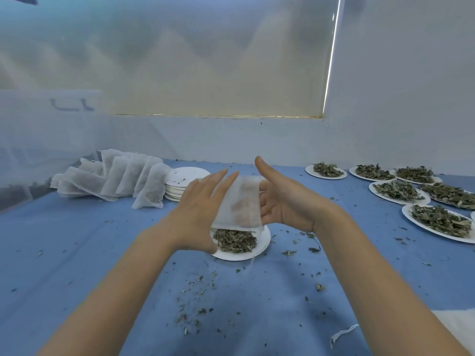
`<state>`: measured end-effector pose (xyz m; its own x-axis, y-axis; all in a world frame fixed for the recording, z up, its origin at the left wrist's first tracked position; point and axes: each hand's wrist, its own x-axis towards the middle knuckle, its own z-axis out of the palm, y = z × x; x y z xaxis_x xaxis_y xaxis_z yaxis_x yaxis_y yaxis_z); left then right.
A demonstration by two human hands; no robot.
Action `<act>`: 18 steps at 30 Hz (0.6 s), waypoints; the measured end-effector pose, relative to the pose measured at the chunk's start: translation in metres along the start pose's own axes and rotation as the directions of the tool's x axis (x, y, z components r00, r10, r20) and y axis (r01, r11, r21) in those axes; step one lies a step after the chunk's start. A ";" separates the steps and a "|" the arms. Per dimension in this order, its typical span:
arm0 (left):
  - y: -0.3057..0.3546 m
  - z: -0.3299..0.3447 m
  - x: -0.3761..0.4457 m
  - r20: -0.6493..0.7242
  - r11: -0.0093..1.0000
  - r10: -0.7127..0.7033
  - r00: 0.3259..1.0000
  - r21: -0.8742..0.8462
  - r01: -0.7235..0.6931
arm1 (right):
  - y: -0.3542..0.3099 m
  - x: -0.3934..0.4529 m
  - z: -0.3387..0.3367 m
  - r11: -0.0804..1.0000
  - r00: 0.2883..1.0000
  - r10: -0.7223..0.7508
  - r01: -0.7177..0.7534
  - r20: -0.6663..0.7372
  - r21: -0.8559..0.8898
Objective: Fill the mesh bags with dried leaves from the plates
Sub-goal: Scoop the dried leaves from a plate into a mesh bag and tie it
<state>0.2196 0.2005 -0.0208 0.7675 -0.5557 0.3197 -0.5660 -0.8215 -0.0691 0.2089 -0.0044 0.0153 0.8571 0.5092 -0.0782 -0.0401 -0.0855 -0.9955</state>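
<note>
Both hands, left (199,201) and right (285,201), press flat with straight fingers against a white mesh bag (240,204), sandwiching it just above a white paper plate (262,246) of dried green leaves (235,240) (crumbs litter the blue worktop (77,253)). More leaf-laden plates (421,227) sit far right.

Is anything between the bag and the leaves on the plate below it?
Nothing visible. The bag, between the left hand and right hand, hangs directly over the leaves on the plate.

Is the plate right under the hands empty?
No, the plate under the mesh bag holds a pile of dried leaves.
</note>
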 end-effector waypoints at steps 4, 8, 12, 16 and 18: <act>0.030 -0.001 0.008 -0.138 0.960 0.028 0.990 -0.274 -0.066 | 0.004 0.007 0.010 1.000 1.000 -0.016 0.016 -0.005 0.002; 0.052 0.020 0.018 -0.381 0.970 -0.083 0.921 -0.242 -0.013 | 0.004 0.009 0.021 0.998 0.999 -0.020 0.018 0.031 0.053; 0.042 0.020 0.018 -0.433 0.963 -0.073 0.898 -0.264 -0.049 | 0.002 0.007 0.019 0.998 0.998 -0.014 0.010 0.061 0.059; 0.033 0.015 0.008 -0.503 0.990 -0.005 0.864 -0.121 -0.065 | -0.002 0.008 0.022 0.994 0.995 -0.039 0.030 0.090 0.102; 0.030 0.012 0.008 -0.539 0.997 0.005 0.842 -0.063 -0.046 | -0.002 0.015 0.032 0.974 0.993 -0.060 0.037 0.097 0.223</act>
<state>0.2124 0.1701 -0.0322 0.4812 -0.4027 0.7786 -0.6186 -0.7853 -0.0238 0.2051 0.0306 0.0142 0.8041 0.5940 -0.0233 -0.1219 0.1265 -0.9845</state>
